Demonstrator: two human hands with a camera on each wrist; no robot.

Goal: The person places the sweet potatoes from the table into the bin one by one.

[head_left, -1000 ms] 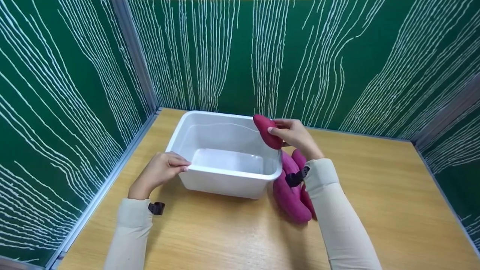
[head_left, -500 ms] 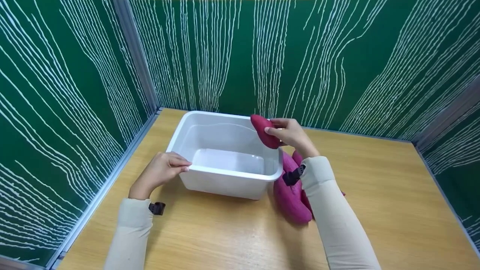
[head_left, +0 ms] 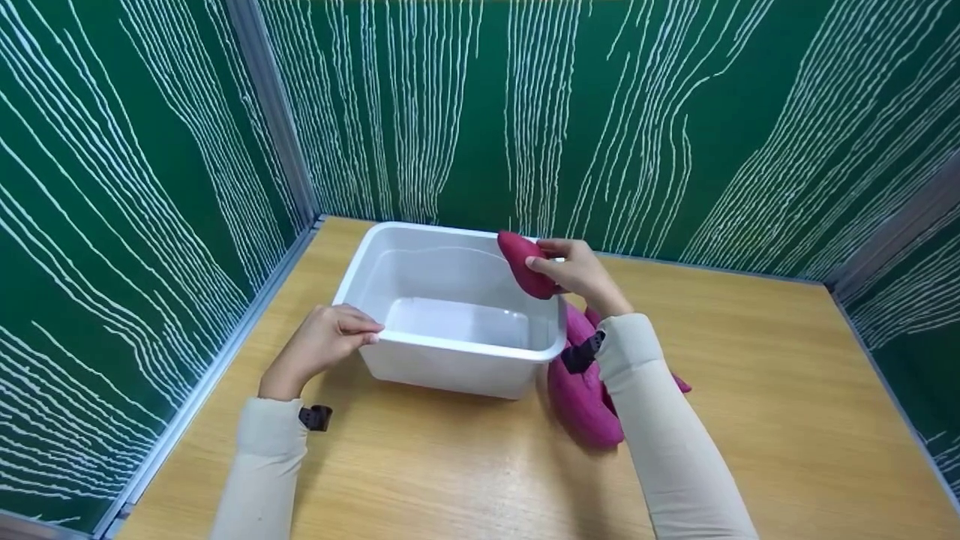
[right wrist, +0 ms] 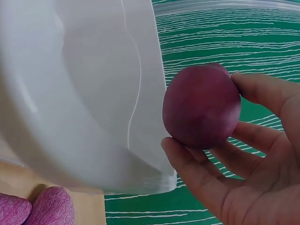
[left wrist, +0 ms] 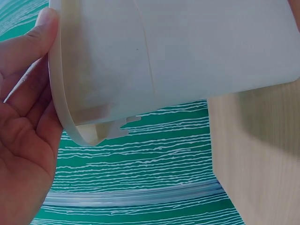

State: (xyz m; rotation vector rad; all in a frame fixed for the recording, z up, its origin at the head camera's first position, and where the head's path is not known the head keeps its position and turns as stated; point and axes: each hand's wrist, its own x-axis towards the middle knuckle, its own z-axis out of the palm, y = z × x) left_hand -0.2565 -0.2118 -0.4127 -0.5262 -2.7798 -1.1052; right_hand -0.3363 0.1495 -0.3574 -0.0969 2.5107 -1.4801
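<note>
A white plastic tub (head_left: pixel 450 367) stands on the table, its inside bare. My left hand (head_left: pixel 322 341) pinches the tub's near-left rim between thumb and fingers; the left wrist view shows the thumb (left wrist: pixel 47 21) over the rim. Above the tub's right back corner, my right hand (head_left: pixel 581 274) holds a smooth, dark red sweet potato (head_left: pixel 523 264) with thumb and fingertips. It is tilted, its far end over the opening. Seen end-on in the right wrist view, the sweet potato (right wrist: pixel 201 108) looks round. Several pinkish-purple sweet potatoes (head_left: pixel 577 409) lie against the tub's right side, partly hidden under my right forearm.
The wooden table (head_left: pixel 787 390) extends to the right and in front of the tub. Green panels (head_left: pixel 480 112) with wavy white lines close off the back and sides, joined by grey metal posts (head_left: pixel 274 112). Each wrist wears a small black camera (head_left: pixel 315 417).
My right hand has moved slightly left with the sweet potato, further over the tub's opening. A sweet potato tip now shows right of the forearm. The left hand and tub have stayed put.
</note>
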